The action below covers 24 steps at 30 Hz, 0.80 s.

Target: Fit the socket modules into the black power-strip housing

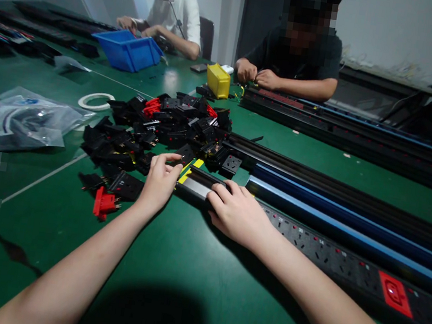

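My left hand (162, 180) is at the near left end of a long power strip (200, 185), thumb and index finger pinched at the edge of a black socket module (185, 153). Fingers partly cover that contact. My right hand (239, 211) lies over the strip with its fingers curled round the grey housing. Yellow tape or trim (188, 171) shows at the strip's end. Further along, the strip carries a row of black sockets and one red socket (394, 293). A loose black socket module (231, 164) lies just behind the strip.
A heap of black socket modules (174, 118) lies ahead, with a red module (104, 204) at its near edge. Blue-edged rails (313, 213) lie behind the strip. A plastic bag (17, 118), tape roll (96, 100), blue bin (127, 50) and yellow bin (218, 81) stand around. Two people sit opposite.
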Available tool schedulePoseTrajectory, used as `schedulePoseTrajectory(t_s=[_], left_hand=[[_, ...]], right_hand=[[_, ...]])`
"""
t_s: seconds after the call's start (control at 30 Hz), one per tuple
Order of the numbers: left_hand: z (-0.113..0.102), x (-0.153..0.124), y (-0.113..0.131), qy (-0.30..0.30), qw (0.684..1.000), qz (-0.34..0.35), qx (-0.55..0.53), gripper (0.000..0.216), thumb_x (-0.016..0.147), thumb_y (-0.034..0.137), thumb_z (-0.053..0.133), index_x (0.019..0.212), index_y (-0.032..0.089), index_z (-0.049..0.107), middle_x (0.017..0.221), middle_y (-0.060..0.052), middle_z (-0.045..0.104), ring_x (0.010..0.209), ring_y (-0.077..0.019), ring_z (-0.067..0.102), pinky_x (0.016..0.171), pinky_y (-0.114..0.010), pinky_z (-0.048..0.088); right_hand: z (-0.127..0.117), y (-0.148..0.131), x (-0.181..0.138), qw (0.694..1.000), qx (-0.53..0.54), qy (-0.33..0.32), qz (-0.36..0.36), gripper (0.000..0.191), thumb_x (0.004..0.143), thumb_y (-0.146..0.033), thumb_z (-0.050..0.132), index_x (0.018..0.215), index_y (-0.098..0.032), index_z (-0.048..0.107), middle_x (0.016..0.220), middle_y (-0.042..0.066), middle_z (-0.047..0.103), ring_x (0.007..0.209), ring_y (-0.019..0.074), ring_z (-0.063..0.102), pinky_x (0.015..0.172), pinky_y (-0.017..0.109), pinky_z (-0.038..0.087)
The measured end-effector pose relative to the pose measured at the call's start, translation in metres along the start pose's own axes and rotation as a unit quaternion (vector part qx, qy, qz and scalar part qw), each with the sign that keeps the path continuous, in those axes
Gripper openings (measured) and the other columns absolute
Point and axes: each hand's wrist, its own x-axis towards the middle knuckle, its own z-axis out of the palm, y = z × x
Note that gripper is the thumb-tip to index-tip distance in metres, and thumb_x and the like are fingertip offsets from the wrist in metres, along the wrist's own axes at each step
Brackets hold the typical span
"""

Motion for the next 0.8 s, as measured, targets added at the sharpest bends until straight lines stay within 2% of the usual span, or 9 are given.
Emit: schedulePoseTrajectory(t_s=[0.2,0.37,0.6,0.7,0.8], left_hand=[[0.0019,0.0013,-0.0044,0.018,0.999,-0.003,-0.049,0.027,0.081,0.037,0.069,0.102,0.021,0.063,0.100,-0.004,0.056,0.072,-0.0132,0.056,0.069,-0.030,0.051],[0.0023,0.0014,-0.0049,0.004,0.997,0.010,-0.071,0.026,0.082,0.038,0.069,0.100,0.020,0.063,0.091,-0.003,0.059,0.069,-0.0130,0.055,0.064,-0.028,0.049],[0.0020,0.0021,-0.0017,0.001,0.997,0.009,-0.071,0.031,0.077,0.040,0.074,0.097,0.019,0.061,0.087,-0.001,0.059,0.064,-0.0111,0.052,0.061,-0.025,0.045],[0.0007,0.0018,0.0012,-0.019,0.997,0.017,-0.072,0.028,0.076,0.039,0.075,0.090,0.020,0.060,0.084,0.001,0.060,0.062,-0.0106,0.050,0.058,-0.024,0.042],[0.0005,0.0019,0.0025,-0.018,0.996,0.032,-0.081,0.029,0.073,0.035,0.076,0.091,0.020,0.059,0.086,0.001,0.060,0.070,-0.0118,0.054,0.061,-0.023,0.043]], right_hand=[[-0.0005,0.0000,-0.0001,1.000,-0.001,0.000,-0.001,0.021,0.100,-0.025,0.050,0.116,-0.015,0.060,0.125,0.015,0.062,0.121,0.0326,0.054,0.092,0.043,0.051],[0.0000,0.0002,0.0002,1.000,0.003,0.000,0.000,0.021,0.100,-0.025,0.051,0.115,-0.015,0.061,0.125,0.015,0.063,0.120,0.0325,0.054,0.091,0.044,0.051],[-0.0007,0.0000,0.0003,1.000,0.003,-0.004,0.000,0.020,0.100,-0.025,0.051,0.115,-0.015,0.060,0.124,0.015,0.063,0.121,0.0323,0.053,0.091,0.043,0.051],[-0.0009,-0.0002,0.0004,1.000,0.001,-0.004,0.000,0.020,0.100,-0.025,0.051,0.115,-0.015,0.060,0.124,0.014,0.063,0.121,0.0326,0.053,0.091,0.043,0.051],[-0.0007,-0.0003,0.0002,1.000,-0.001,-0.003,0.000,0.020,0.099,-0.025,0.052,0.114,-0.015,0.060,0.125,0.014,0.062,0.121,0.0332,0.053,0.091,0.043,0.052]])
